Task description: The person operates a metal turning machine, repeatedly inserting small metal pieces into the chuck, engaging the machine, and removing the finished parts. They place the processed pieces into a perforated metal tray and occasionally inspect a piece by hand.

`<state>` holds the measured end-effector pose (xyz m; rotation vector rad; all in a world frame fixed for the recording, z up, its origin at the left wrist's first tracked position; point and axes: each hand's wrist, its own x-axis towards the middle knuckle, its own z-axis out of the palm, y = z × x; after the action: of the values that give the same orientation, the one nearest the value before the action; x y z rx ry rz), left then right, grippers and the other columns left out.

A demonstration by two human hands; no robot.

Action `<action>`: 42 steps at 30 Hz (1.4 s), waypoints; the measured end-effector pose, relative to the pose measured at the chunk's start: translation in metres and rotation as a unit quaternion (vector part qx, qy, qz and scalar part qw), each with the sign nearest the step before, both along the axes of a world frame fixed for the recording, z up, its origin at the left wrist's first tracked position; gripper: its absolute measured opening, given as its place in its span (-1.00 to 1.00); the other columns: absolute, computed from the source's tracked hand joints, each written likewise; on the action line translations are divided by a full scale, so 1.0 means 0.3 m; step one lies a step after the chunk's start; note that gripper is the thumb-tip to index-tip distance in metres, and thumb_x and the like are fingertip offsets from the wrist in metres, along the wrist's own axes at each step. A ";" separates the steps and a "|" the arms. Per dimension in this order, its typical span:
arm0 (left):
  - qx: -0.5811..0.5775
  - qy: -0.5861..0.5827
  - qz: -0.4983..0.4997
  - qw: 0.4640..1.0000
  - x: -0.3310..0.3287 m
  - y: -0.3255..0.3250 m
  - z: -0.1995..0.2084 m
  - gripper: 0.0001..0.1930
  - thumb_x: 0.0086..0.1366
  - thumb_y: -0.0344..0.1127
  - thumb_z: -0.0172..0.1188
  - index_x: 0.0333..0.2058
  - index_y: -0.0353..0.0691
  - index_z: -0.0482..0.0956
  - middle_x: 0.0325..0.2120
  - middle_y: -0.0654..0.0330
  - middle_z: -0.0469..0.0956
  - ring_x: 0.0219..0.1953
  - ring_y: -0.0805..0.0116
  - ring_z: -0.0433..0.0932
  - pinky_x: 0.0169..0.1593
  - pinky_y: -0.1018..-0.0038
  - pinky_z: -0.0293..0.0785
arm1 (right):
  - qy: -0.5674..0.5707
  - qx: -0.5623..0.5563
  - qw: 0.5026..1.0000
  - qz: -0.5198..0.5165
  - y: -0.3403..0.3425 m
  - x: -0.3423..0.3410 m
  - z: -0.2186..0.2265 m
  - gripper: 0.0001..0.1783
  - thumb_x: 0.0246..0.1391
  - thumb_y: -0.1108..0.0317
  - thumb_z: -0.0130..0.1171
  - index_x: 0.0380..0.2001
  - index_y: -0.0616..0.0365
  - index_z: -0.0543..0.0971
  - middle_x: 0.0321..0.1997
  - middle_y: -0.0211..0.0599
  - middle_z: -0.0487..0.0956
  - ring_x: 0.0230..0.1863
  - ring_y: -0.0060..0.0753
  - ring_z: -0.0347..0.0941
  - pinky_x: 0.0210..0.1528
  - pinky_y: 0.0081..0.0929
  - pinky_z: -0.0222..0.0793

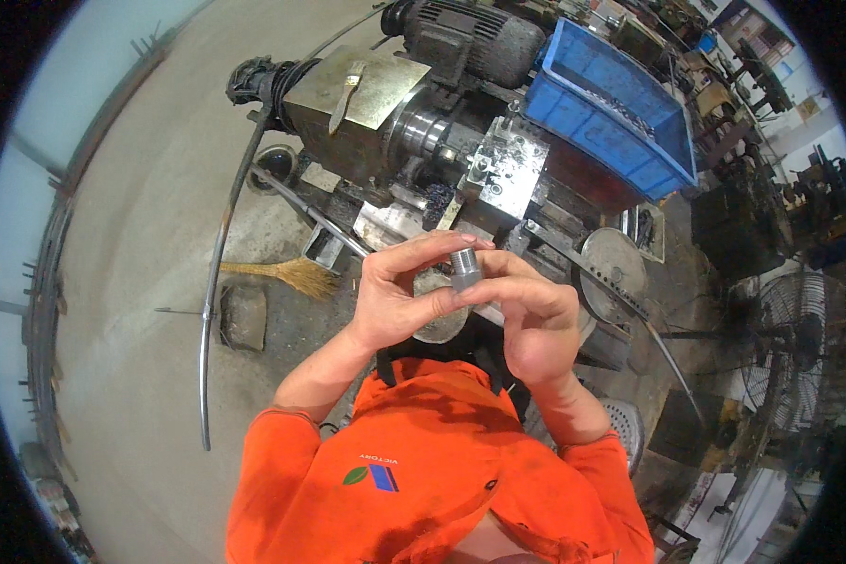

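While both hands meet in front of the chest, a small metal fitting sits between them, its threaded end pointing away from the body and its plain, wider end nearer. The left hand pinches it, thumb at the lower end and fingers curved over toward the top; the right hand closes on it from the other side, thumb and forefinger near the lower end. Both sleeves are orange. Beyond the hands stands a lathe, with a shiny chuck and a block to its right. A brush lies on the pale plate on top. Behind are a dark motor and, to the right, a blue bin with metal bits inside. A straw broom lies on the floor at left; a fan stands at far right.
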<state>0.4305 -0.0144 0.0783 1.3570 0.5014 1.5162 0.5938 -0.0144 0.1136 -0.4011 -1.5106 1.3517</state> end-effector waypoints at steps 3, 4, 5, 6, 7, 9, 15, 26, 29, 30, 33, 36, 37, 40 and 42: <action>-0.015 0.054 0.022 0.998 -0.015 -0.010 0.014 -0.57 0.01 -0.56 0.24 -0.07 -0.38 0.46 -0.13 0.00 0.49 -0.07 0.27 0.48 0.01 0.39 0.40 | -0.063 0.051 0.996 -0.025 0.003 0.022 0.004 -0.67 -0.21 0.42 0.11 -0.30 0.32 0.58 -0.09 0.03 0.45 -0.04 -0.15 0.39 0.00 -0.35 0.28; -0.028 0.070 0.029 0.997 -0.026 -0.019 0.038 -0.57 0.01 -0.55 0.23 -0.07 -0.39 0.46 -0.15 0.00 0.50 -0.09 0.28 0.49 0.00 0.39 0.40 | -0.109 0.079 0.990 -0.038 0.003 0.035 0.018 -0.59 -0.31 0.35 0.12 -0.27 0.30 0.58 -0.09 0.02 0.44 -0.05 -0.14 0.39 -0.02 -0.37 0.29; -0.041 0.086 0.035 0.995 -0.036 -0.025 0.050 -0.58 0.02 -0.55 0.23 -0.07 -0.40 0.46 -0.17 0.01 0.51 -0.11 0.29 0.50 0.00 0.40 0.41 | -0.154 0.107 0.981 -0.051 0.002 0.042 0.031 -0.50 -0.40 0.29 0.14 -0.25 0.27 0.58 -0.09 0.01 0.42 -0.06 -0.12 0.38 -0.05 -0.39 0.31; -0.043 0.070 0.023 0.996 -0.047 -0.022 0.047 -0.59 0.03 -0.54 0.22 -0.08 -0.41 0.46 -0.19 0.02 0.52 -0.13 0.30 0.50 -0.01 0.40 0.41 | -0.191 0.139 0.968 -0.079 -0.005 0.041 0.041 -0.49 -0.41 0.29 0.14 -0.25 0.28 0.57 -0.09 0.03 0.41 -0.09 -0.12 0.39 -0.11 -0.41 0.34; -0.046 0.055 0.012 0.997 -0.061 -0.016 0.041 -0.60 0.04 -0.53 0.22 -0.08 -0.42 0.45 -0.21 0.03 0.53 -0.15 0.31 0.51 -0.02 0.40 0.42 | -0.227 0.171 0.953 -0.108 -0.018 0.035 0.048 -0.48 -0.42 0.29 0.15 -0.24 0.28 0.57 -0.09 0.04 0.39 -0.12 -0.11 0.40 -0.17 -0.43 0.36; -0.061 0.016 0.008 0.998 -0.065 -0.017 0.050 -0.61 0.07 -0.49 0.21 -0.08 -0.44 0.45 -0.28 0.06 0.55 -0.23 0.34 0.54 -0.08 0.42 0.44 | -0.274 0.266 0.912 -0.150 -0.024 0.023 0.081 -0.47 -0.46 0.32 0.15 -0.25 0.30 0.54 -0.11 0.08 0.36 -0.23 -0.12 0.43 -0.31 -0.45 0.42; -0.029 0.033 0.045 0.998 -0.055 -0.005 0.054 -0.65 0.05 -0.44 0.27 -0.16 -0.43 0.50 -0.35 0.13 0.54 -0.33 0.41 0.51 -0.17 0.48 0.43 | -0.326 0.340 0.866 -0.169 -0.032 -0.003 0.084 -0.52 -0.48 0.34 0.15 -0.33 0.34 0.53 -0.14 0.12 0.36 -0.29 -0.05 0.41 -0.30 -0.34 0.42; -0.049 0.122 0.070 0.989 -0.047 -0.025 0.085 -0.76 0.06 -0.47 0.26 -0.25 -0.41 0.56 -0.36 0.11 0.59 -0.37 0.51 0.52 -0.30 0.63 0.43 | -0.338 0.340 0.864 -0.153 -0.044 -0.010 0.086 -0.52 -0.49 0.36 0.15 -0.34 0.37 0.51 -0.14 0.16 0.33 -0.27 0.01 0.37 -0.24 -0.28 0.38; -0.073 0.105 0.045 0.991 -0.054 -0.026 0.078 -0.75 0.07 -0.49 0.25 -0.23 -0.41 0.55 -0.39 0.14 0.59 -0.35 0.51 0.53 -0.29 0.64 0.45 | -0.330 0.335 0.870 -0.148 -0.044 -0.009 0.097 -0.53 -0.49 0.37 0.15 -0.34 0.37 0.51 -0.15 0.14 0.34 -0.29 -0.01 0.36 -0.26 -0.29 0.37; -0.083 0.098 0.035 0.991 -0.057 -0.026 0.075 -0.75 0.08 -0.49 0.25 -0.23 -0.41 0.55 -0.39 0.14 0.59 -0.35 0.52 0.53 -0.28 0.63 0.45 | -0.327 0.334 0.872 -0.147 -0.043 -0.008 0.097 -0.53 -0.49 0.37 0.14 -0.34 0.37 0.51 -0.15 0.14 0.34 -0.30 -0.01 0.35 -0.27 -0.29 0.37; -0.107 0.068 0.004 0.992 -0.063 -0.020 0.059 -0.74 0.08 -0.49 0.24 -0.21 -0.41 0.54 -0.40 0.16 0.59 -0.36 0.53 0.53 -0.28 0.63 0.46 | -0.322 0.335 0.872 -0.154 -0.042 -0.009 0.101 -0.54 -0.50 0.38 0.14 -0.35 0.38 0.52 -0.16 0.13 0.34 -0.31 -0.02 0.35 -0.28 -0.30 0.36; -0.108 0.029 -0.015 0.994 -0.059 -0.016 0.045 -0.73 0.08 -0.50 0.23 -0.19 -0.41 0.53 -0.40 0.15 0.59 -0.35 0.53 0.54 -0.26 0.62 0.47 | -0.320 0.338 0.871 -0.157 -0.043 -0.007 0.107 -0.54 -0.52 0.39 0.15 -0.37 0.38 0.52 -0.16 0.13 0.34 -0.30 -0.02 0.36 -0.29 -0.29 0.36; -0.098 0.019 -0.018 0.995 -0.055 -0.014 0.043 -0.72 0.08 -0.51 0.23 -0.19 -0.41 0.53 -0.40 0.15 0.59 -0.34 0.52 0.54 -0.26 0.62 0.47 | -0.320 0.339 0.870 -0.157 -0.044 -0.006 0.108 -0.53 -0.53 0.38 0.15 -0.37 0.38 0.52 -0.16 0.12 0.35 -0.30 -0.02 0.36 -0.29 -0.29 0.36; -0.089 0.001 -0.024 0.996 -0.052 -0.015 0.040 -0.71 0.08 -0.53 0.22 -0.17 -0.42 0.52 -0.38 0.13 0.59 -0.31 0.51 0.54 -0.24 0.61 0.48 | -0.318 0.349 0.866 -0.165 -0.044 -0.007 0.110 -0.52 -0.55 0.38 0.15 -0.38 0.39 0.52 -0.17 0.12 0.36 -0.29 -0.02 0.37 -0.29 -0.29 0.36; -0.088 -0.005 -0.032 0.996 -0.053 -0.015 0.037 -0.71 0.08 -0.54 0.22 -0.16 -0.42 0.51 -0.36 0.12 0.58 -0.30 0.50 0.54 -0.22 0.61 0.48 | -0.315 0.353 0.864 -0.172 -0.044 -0.007 0.109 -0.52 -0.56 0.38 0.16 -0.38 0.39 0.53 -0.17 0.12 0.36 -0.29 -0.02 0.37 -0.29 -0.29 0.37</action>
<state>0.4147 -0.0189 0.0895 1.2179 0.5673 1.3928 0.5916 -0.0277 0.1462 -0.6272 -2.2098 0.3115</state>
